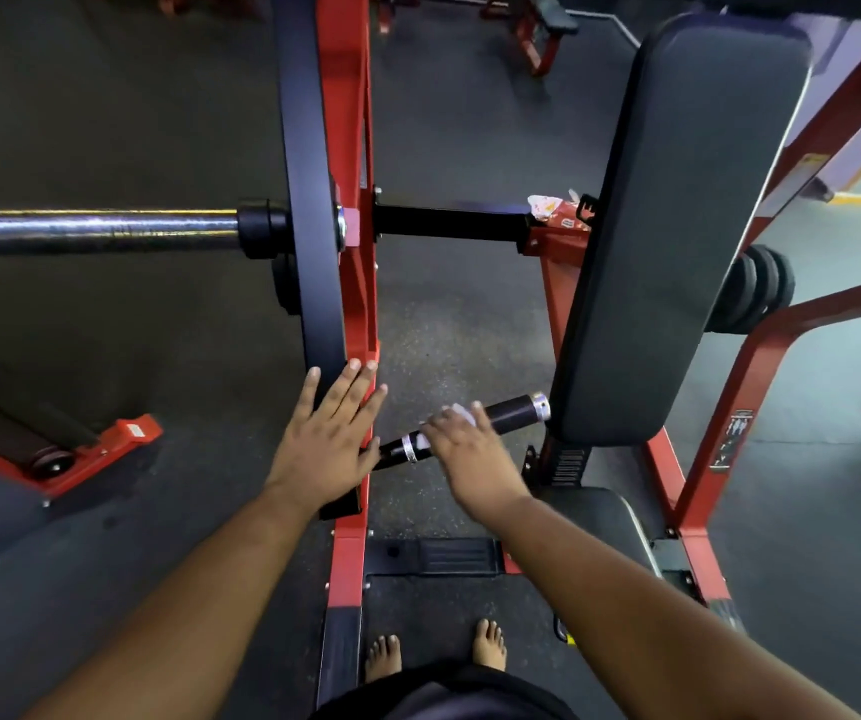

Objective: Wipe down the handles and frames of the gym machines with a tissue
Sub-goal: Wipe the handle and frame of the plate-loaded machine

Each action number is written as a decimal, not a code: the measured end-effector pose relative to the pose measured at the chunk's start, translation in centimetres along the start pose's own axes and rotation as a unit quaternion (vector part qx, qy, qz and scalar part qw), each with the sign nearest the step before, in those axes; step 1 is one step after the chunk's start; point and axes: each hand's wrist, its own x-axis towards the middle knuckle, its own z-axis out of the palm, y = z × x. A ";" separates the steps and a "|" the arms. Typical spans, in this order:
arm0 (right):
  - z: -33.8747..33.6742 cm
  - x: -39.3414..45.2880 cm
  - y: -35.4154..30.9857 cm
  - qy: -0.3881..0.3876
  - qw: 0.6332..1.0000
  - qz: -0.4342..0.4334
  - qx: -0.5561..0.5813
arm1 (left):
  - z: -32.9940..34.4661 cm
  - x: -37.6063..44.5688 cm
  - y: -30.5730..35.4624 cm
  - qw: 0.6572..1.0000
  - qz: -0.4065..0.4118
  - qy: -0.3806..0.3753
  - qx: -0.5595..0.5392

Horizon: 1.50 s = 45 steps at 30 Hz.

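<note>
A black handle [508, 412] with silver end rings juts out low from the red machine frame [347, 122]. My right hand [464, 452] wraps over the handle's middle and presses a white tissue [462, 414] against it; only a corner of the tissue shows by the fingers. My left hand [327, 441] lies flat with straight fingers on the red and black upright of the frame, just left of the handle. It holds nothing.
A black weight plate [308, 200] on a chrome bar [90, 231] sits left of the frame. A long black back pad [677, 226] stands to the right, with a crumpled wrapper [553, 209] beside it. My bare feet [436, 654] stand on the dark rubber floor.
</note>
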 end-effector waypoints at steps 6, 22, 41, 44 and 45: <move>-0.3 -0.1 2.6 -0.071 0.988 -0.001 -0.135 | 1.1 -1.2 0.6 0.995 -0.090 0.033 -0.025; -1.6 1.1 4.1 -0.082 0.981 0.080 -0.158 | 2.0 -1.3 0.7 0.994 -0.100 0.015 -0.041; 3.1 -2.3 0.5 0.078 0.993 0.048 -0.072 | 1.6 -1.3 0.4 0.995 -0.083 0.026 -0.044; 3.4 -2.7 1.8 0.104 0.992 -0.012 -0.071 | 1.2 -1.3 0.5 0.996 -0.080 0.013 -0.025; 3.2 -2.8 2.5 0.098 0.992 -0.025 -0.075 | 1.1 -1.1 0.3 0.997 -0.078 0.006 -0.018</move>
